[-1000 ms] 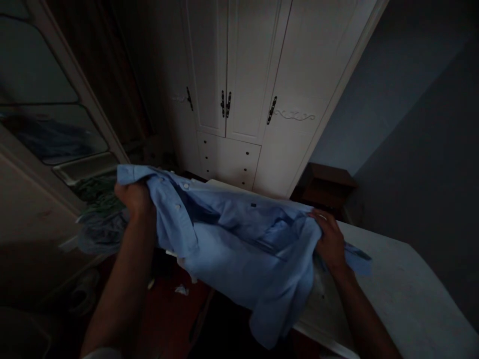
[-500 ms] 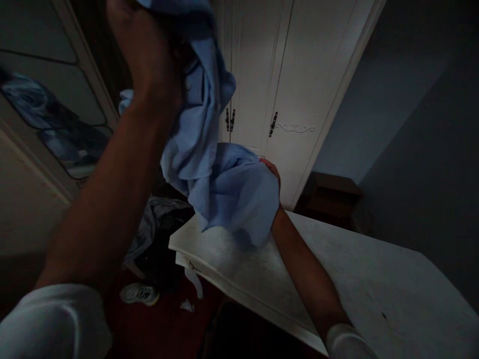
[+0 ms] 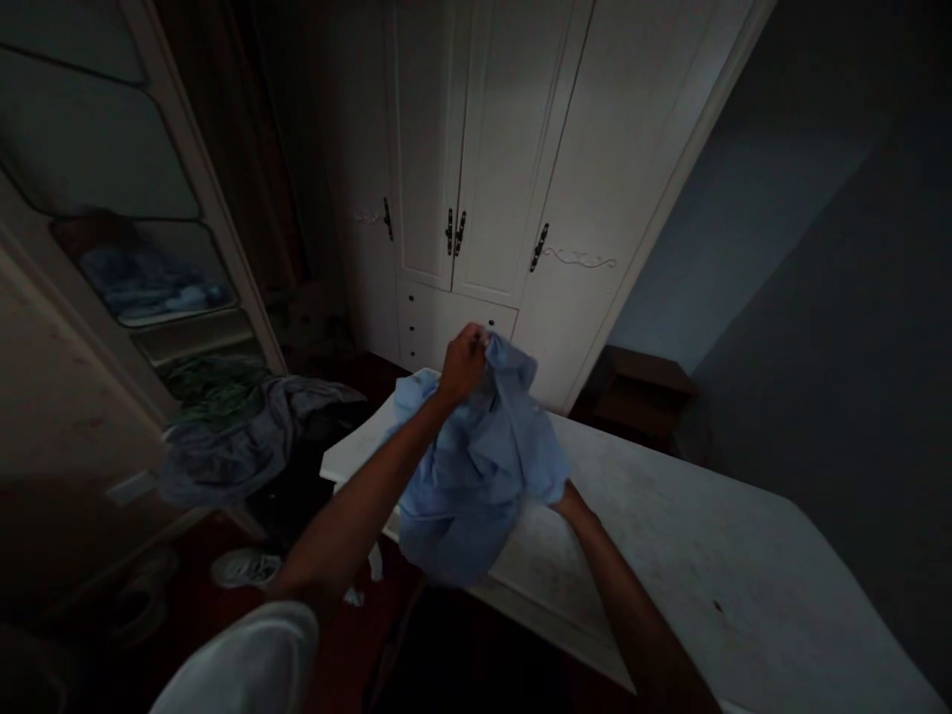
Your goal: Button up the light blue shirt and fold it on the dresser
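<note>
A light blue button shirt [image 3: 476, 466] lies bunched over the white table [image 3: 654, 535], and part of it hangs past the near edge. My left hand [image 3: 465, 362] is closed on a raised piece of the shirt near its top. From the right, my right hand [image 3: 569, 501] reaches into the cloth at the shirt's right side. Its fingers are hidden by the fabric, so their pose does not show.
A white wardrobe [image 3: 498, 149] stands behind the table. To the left, grey and green clothes [image 3: 230, 416] are heaped beside a mirrored panel [image 3: 141, 258]. A white shoe [image 3: 245, 568] rests on the red floor. A brown cabinet [image 3: 644, 387] stands by the right wall.
My left hand has come down from high on the left to the shirt over the table. The shirt has dropped from hanging in the air to a bunch on the table.
</note>
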Tool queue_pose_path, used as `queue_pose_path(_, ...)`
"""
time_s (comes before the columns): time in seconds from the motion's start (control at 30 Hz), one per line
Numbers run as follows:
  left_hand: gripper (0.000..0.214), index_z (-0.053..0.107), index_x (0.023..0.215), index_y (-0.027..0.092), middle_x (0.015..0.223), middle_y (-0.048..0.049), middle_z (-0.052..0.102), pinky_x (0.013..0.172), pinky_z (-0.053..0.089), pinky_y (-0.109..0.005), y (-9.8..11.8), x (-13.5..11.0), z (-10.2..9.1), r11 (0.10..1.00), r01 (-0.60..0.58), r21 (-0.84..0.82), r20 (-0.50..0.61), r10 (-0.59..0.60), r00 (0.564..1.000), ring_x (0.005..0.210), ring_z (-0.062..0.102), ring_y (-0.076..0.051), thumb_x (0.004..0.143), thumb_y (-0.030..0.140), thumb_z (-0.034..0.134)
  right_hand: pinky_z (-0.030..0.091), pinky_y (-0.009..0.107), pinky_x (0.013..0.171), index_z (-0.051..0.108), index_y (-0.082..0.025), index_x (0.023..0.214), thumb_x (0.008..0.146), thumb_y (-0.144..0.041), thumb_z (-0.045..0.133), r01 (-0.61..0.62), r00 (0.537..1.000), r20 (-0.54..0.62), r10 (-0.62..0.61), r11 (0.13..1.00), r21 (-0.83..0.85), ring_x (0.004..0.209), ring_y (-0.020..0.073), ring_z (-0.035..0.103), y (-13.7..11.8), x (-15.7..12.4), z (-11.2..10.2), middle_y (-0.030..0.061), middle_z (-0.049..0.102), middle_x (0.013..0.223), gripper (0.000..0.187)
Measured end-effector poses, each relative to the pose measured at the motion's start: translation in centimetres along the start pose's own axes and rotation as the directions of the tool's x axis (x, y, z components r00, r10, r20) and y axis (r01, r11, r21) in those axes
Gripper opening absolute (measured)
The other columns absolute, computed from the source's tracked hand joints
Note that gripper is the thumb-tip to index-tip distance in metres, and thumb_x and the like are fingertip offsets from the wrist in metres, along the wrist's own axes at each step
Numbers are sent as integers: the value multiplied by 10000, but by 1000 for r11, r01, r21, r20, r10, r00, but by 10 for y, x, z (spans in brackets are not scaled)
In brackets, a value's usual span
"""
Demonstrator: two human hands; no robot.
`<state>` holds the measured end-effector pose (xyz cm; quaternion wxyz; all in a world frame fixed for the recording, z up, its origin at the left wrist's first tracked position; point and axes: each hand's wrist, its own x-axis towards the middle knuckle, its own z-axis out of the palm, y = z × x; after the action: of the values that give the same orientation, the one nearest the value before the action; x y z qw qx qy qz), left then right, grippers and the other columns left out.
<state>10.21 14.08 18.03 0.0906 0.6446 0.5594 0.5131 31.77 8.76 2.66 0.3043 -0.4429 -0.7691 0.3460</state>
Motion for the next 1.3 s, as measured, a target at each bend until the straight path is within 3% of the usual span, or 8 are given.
queue_pose_path(0.27, 185, 596, 856, 114, 942, -200, 650, 857, 471, -441, -99, -144, -20, 920, 306, 244, 61, -329, 942, 955, 633, -325, 742, 82, 454, 490, 494, 1004, 612, -251, 1244, 899, -496, 539, -100, 994, -30, 109, 973, 206, 1115, 287, 655, 27, -111, -25, 132, 642, 1280, 429)
queue_pose_path(0.4, 423, 562, 1172, 100, 1164, -194, 616, 1006, 430, -468, -101, -161, -58, 888, 374, 269, -144, -347, 927, 1188, 550, -342, 756, 139, 496, 516, 466, 985, 609, -277, 1278, 904, -542, 533, -185, 981, -12, 192, 959, 217, 1106, 282, 663, 26, -150, -34, 131, 655, 1261, 465)
queue_pose_path(0.5, 579, 410, 1390, 145, 1394, -165, 490, 1121, 335, -484, -81, -154, -73, 942, 235, 241, -256, -172, 951, 1344, 424, -307, 817, 184, 478, 510, 444, 996, 690, -257, 1165, 886, -533, 572, -179, 978, -77, 195, 967, 184, 1151, 284, 637, 29, -162, -32, 132, 604, 1342, 409)
queue_pose_path(0.6, 671, 282, 1489, 230, 1569, -111, 296, 1180, 192, -526, -59, -136, -61, 967, -91, 237, 150, 56, 987, 1478, 176, -299, 879, 379, 519, 537, 431, 957, 692, -246, 1165, 874, -506, 603, -156, 979, -96, 179, 965, 209, 1085, 273, 672, 36, -159, -19, 131, 651, 1276, 400)
queue_pose_path(0.73, 1243, -22, 1553, 205, 1620, -180, -40, 1093, 57, -722, -56, -119, -17, 904, -226, 363, 634, -61, 771, 1461, -88, -440, 648, 659, 700, 553, 444, 907, 708, -220, 1095, 844, -511, 630, -159, 943, -266, 199, 974, 164, 994, 279, 696, 44, -151, 1, 128, 728, 1100, 392)
queue_pose_path(0.87, 1477, -188, 1519, 195, 1583, -234, -161, 1038, 169, -745, -74, -120, 14, 852, -246, 463, 732, -210, 649, 1443, -48, -503, 511, 623, 803, 552, 426, 887, 721, -211, 1022, 859, -495, 612, -167, 904, -379, 198, 979, 114, 948, 265, 698, 43, -151, 8, 119, 737, 1047, 346)
queue_pose_path(1.1, 1214, 9, 1553, 187, 1554, -253, 251, 1030, 397, -522, -111, -123, 15, 936, -145, 321, 601, -83, 795, 1389, 347, -406, 651, 358, 804, 571, 401, 833, 732, -208, 955, 850, -497, 609, -158, 867, -471, 165, 986, 55, 885, 260, 710, 39, -153, 9, 106, 752, 975, 331)
queue_pose_path(1.3, 807, 403, 1428, 116, 1414, -182, 509, 1115, 368, -468, -134, -98, -4, 995, -89, 43, 303, 72, 950, 1313, 481, -320, 699, 272, 711, 586, 391, 806, 736, -204, 928, 844, -509, 601, -154, 860, -492, 134, 988, -1, 838, 254, 721, 36, -151, 12, 100, 759, 936, 344)
